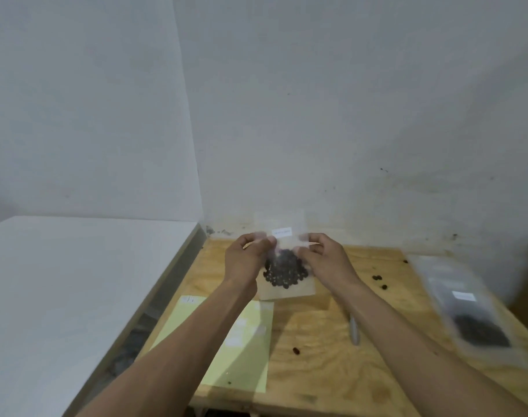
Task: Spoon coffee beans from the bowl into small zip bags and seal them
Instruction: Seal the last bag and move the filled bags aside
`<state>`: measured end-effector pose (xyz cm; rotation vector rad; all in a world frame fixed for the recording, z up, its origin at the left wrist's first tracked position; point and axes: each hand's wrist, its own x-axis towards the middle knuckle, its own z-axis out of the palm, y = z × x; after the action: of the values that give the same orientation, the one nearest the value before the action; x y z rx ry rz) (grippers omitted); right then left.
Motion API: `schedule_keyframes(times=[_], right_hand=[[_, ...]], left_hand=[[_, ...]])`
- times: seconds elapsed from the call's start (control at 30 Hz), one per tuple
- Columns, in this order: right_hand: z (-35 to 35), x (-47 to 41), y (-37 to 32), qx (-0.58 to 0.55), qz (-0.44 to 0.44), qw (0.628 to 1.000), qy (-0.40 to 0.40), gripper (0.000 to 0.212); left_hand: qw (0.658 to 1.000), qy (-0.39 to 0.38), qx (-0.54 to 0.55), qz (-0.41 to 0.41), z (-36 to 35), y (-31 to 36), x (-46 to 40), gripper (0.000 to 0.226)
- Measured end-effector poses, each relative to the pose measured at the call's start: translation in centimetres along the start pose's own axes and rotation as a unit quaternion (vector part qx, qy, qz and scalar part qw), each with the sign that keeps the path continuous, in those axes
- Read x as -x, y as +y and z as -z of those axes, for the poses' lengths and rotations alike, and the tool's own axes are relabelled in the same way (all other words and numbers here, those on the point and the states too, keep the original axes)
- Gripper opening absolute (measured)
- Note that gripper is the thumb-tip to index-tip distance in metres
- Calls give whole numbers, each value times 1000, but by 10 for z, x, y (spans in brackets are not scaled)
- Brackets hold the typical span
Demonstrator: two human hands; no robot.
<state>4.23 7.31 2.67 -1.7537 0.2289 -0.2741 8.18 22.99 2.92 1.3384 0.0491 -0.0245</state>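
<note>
Both forearms reach up from the bottom edge over the plywood table (317, 356), left hand (247, 254) and right hand (326, 257) each pinching an upper side of a small clear zip bag (283, 260) at frame centre, fingers curled, blurred. Coffee beans (285, 273) sit low in this labelled bag, held just above the tabletop. Yellow sheet (244, 356) lies lower centre, a spoon (354, 331) right of it, a second filled bag (470, 311) at right, loose beans (377, 278) scattered.
</note>
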Motion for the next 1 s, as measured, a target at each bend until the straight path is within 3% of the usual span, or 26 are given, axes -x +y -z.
schedule_keyframes(times=[0.13, 0.37, 0.47, 0.7, 0.9, 1.0], right_hand=[[35, 1, 10, 21, 7, 998, 66, 35], [119, 24, 23, 75, -10, 984, 162, 44], [160, 42, 31, 136, -13, 970, 199, 38], [240, 79, 57, 232, -74, 943, 226, 55], [267, 103, 84, 302, -133, 919, 216, 39], [270, 105, 94, 314, -151, 916, 198, 48]], left_hand=[[975, -88, -188, -76, -24, -8, 11, 57], [941, -214, -253, -63, -90, -17, 40, 84], [916, -268, -292, -59, -125, -25, 61, 75], [874, -335, -346, -61, -200, -68, 97, 52], [849, -357, -388, -26, -229, -105, 125, 31], [835, -351, -423, -31, -238, -111, 128, 37]])
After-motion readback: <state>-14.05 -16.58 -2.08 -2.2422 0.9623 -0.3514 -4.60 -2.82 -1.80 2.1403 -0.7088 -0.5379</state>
